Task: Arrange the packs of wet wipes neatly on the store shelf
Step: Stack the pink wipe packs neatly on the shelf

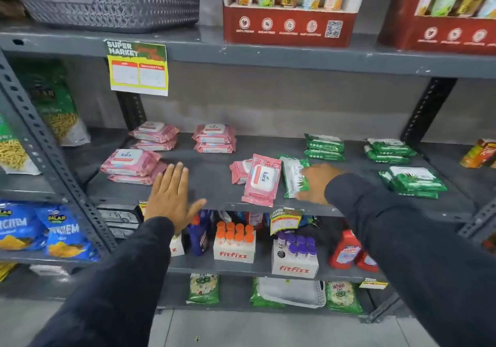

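Pink wet-wipe packs sit in neat stacks on the grey shelf (204,183): front left (131,165), back left (154,136) and back middle (214,138). Two loose pink packs (261,180) lie crooked in the middle, one partly under the other. Beside them lies a green-and-white pack (292,175), and my right hand (316,183) rests on its right edge. Green packs are stacked at back middle (324,146), back right (389,150) and front right (413,181). My left hand (171,196) hovers flat with fingers spread, just right of the front-left pink stack, holding nothing.
A grey plastic basket (107,0) and red display boxes (290,24) stand on the shelf above. Below are FitFizz bottle boxes (234,247), a blue bottle and red bottles (346,251). Snack bags (61,121) fill the left bay. A slotted upright (48,153) borders the shelf on the left.
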Available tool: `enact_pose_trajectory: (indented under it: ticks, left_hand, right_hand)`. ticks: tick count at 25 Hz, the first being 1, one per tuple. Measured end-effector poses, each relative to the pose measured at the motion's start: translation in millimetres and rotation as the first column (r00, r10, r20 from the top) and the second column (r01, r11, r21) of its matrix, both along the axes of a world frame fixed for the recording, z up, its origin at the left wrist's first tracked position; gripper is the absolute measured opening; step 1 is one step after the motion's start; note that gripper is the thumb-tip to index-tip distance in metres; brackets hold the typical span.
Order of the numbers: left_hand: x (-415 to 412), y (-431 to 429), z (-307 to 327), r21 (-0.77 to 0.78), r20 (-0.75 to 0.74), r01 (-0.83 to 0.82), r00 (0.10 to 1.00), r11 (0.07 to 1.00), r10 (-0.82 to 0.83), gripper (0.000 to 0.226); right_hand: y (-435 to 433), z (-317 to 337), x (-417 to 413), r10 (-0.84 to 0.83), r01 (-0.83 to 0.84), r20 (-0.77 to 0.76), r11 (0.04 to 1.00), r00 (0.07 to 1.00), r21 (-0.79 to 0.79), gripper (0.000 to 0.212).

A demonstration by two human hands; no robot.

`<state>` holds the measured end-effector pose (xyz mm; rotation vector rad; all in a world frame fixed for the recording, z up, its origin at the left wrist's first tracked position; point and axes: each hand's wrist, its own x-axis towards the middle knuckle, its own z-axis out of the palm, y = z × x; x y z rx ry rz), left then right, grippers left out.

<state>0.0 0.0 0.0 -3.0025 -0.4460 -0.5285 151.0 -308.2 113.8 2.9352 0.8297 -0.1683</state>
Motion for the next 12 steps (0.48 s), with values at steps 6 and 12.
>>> enact_pose_trajectory:
  ticks: [6, 12]
  left_hand:
    - [26, 32, -29, -0.006, -0.16, 0.018, 0.987, 1.0, -0.019, 0.095]
    - [40, 65, -49, -0.031, -0.267, 0.006, 0.964, 0.999, -0.014, 0.116]
  right_hand:
    - [74, -64, 3, -0.256, 0.356, -0.269, 0.822, 0.928, 0.444, 0.064]
    - [126, -102, 2, -0.486, 0.613, -0.389, 0.495, 0.783, 0.616, 0.093]
